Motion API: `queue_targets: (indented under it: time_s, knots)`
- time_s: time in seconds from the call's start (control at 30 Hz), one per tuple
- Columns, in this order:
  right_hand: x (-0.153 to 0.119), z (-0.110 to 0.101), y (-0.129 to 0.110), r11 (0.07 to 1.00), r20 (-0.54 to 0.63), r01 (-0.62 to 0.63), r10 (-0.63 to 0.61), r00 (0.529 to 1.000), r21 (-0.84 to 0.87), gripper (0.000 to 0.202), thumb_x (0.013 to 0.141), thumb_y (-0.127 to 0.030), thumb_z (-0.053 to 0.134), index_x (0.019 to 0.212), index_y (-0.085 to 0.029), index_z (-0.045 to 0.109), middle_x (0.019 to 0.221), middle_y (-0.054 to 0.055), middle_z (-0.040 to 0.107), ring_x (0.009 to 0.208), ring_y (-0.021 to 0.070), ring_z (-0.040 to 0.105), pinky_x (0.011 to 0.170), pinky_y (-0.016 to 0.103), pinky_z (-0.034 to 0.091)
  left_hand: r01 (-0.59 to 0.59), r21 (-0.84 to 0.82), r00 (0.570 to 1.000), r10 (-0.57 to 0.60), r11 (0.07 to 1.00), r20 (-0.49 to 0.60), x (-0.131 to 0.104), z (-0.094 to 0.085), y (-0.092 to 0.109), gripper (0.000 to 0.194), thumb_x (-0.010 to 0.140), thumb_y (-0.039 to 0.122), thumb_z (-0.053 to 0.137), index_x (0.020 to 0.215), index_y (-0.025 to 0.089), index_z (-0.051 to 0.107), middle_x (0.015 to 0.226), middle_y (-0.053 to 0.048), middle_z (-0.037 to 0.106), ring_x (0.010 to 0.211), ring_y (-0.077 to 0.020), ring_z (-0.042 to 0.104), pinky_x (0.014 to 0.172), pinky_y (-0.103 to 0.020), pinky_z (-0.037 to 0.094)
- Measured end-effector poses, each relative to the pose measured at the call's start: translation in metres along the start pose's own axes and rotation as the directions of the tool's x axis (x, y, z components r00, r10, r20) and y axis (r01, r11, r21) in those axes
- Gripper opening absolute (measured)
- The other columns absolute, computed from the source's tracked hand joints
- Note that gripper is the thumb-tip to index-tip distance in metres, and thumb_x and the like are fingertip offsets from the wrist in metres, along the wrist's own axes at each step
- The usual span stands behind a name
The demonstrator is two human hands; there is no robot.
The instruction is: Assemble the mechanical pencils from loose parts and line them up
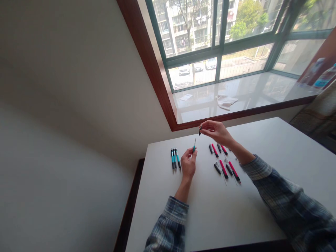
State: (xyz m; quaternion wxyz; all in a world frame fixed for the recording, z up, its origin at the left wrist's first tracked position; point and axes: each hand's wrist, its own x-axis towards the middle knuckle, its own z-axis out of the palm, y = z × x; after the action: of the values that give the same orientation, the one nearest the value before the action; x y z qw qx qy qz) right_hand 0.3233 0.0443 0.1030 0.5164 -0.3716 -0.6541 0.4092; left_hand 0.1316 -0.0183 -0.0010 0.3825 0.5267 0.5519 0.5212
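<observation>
My left hand [188,163] is closed around a teal pen barrel [194,148], held upright with a thin tip sticking out of its top. Above it and slightly to the right, my right hand [214,130] pinches a small black pen part [200,130] between thumb and fingers. The two pieces are apart. Left of my left hand, three teal and black pens [174,159] lie side by side on the table. Right of it lie red pen barrels [223,169], black pen parts [217,168] and thin white refills [225,180] in two rows.
The white table [207,210] stands against a wall [78,105] and below a window sill [199,108] with a dark red frame. A white cloth [226,102] and plastic bottles [325,77] are on the sill. A patterned cloth [315,115] hangs at the right.
</observation>
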Motion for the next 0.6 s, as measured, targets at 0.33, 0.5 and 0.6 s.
queue_targets:
  time_s: [0.33, 0.5, 0.6]
  knots:
    - [-0.0013, 0.0074, 0.0011, 0.992, 0.061, -0.010, 0.002, 0.998, 0.126, 0.035, 0.081, -0.046, 0.083, 0.100, -0.019, 0.075, 0.100, 0.007, 0.077, 0.092, 0.0217, 0.073, 0.090, 0.038, 0.060, 0.009, 0.008, 1.000, -0.010, 1.000, 0.007, -0.0002, -0.0005, 0.0049, 0.026, 0.090, 0.040, 0.069, 0.107, 0.023, 0.079, 0.102, -0.007, 0.079, 0.095, -0.0216, 0.069, 0.088, -0.034, 0.049]
    - [-0.0013, 0.0068, -0.0012, 0.994, 0.085, -0.026, 0.017, 0.996, 0.106, 0.039, 0.079, -0.050, 0.082, 0.101, -0.018, 0.075, 0.102, 0.008, 0.077, 0.094, 0.0229, 0.073, 0.092, 0.039, 0.060, 0.012, -0.003, 1.000, -0.012, 1.000, 0.007, -0.0004, 0.0004, 0.0069, 0.025, 0.090, 0.039, 0.069, 0.106, 0.022, 0.079, 0.102, -0.008, 0.079, 0.095, -0.0224, 0.069, 0.088, -0.034, 0.049]
    - [-0.0017, 0.0073, -0.0014, 0.994, 0.100, -0.030, 0.020, 0.995, 0.102, 0.040, 0.080, -0.051, 0.082, 0.101, -0.018, 0.075, 0.102, 0.009, 0.077, 0.094, 0.0233, 0.073, 0.092, 0.041, 0.061, 0.012, -0.012, 1.000, -0.012, 1.000, 0.006, -0.0005, 0.0001, 0.0071, 0.025, 0.090, 0.039, 0.070, 0.106, 0.022, 0.080, 0.102, -0.008, 0.079, 0.095, -0.0224, 0.069, 0.088, -0.034, 0.049]
